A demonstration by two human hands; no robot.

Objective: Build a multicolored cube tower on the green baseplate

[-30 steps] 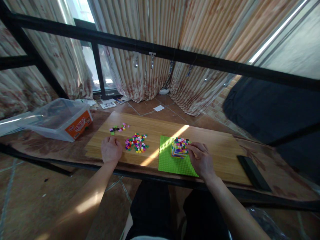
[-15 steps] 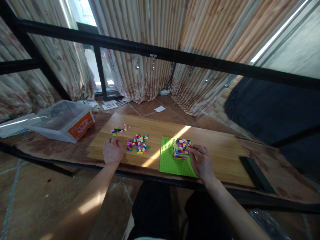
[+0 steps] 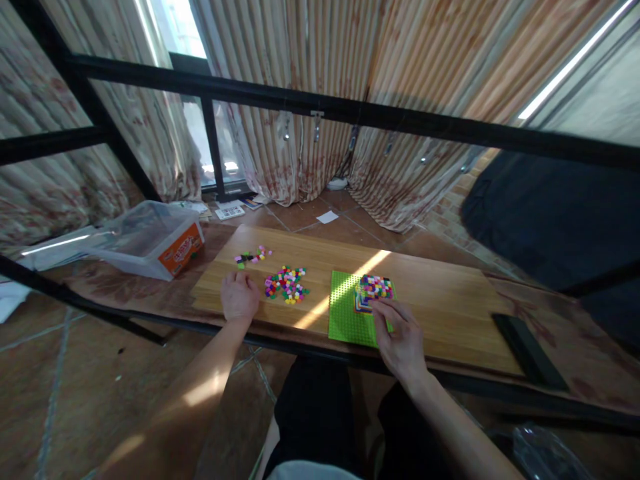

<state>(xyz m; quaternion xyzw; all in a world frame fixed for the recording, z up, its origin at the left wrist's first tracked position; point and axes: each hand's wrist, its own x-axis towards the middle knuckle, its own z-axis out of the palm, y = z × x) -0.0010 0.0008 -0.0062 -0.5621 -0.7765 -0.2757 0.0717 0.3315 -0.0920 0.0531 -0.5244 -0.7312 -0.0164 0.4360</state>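
My left hand (image 3: 239, 297) rests on the wooden board (image 3: 450, 303) with its fingers curled under, just left of a pile of small colourful bricks (image 3: 287, 284). My right hand (image 3: 400, 337) lies over the near right corner of the green baseplate (image 3: 345, 313), its fingers bent toward the near side of a stacked multicolour brick block (image 3: 374, 291). Whether the fingers pinch a brick is too small to tell. A smaller group of loose bricks (image 3: 253, 256) lies further back on the left.
A clear plastic box with an orange label (image 3: 150, 239) stands at the left on the table. A black flat object (image 3: 529, 351) lies at the right. A black metal frame (image 3: 320, 107) crosses above, with curtains behind it. Papers lie on the tiled floor.
My right hand has drawn back from the right side of the brick block toward the baseplate's near edge. The view has shifted, so everything sits a little further right. The left hand stays put.
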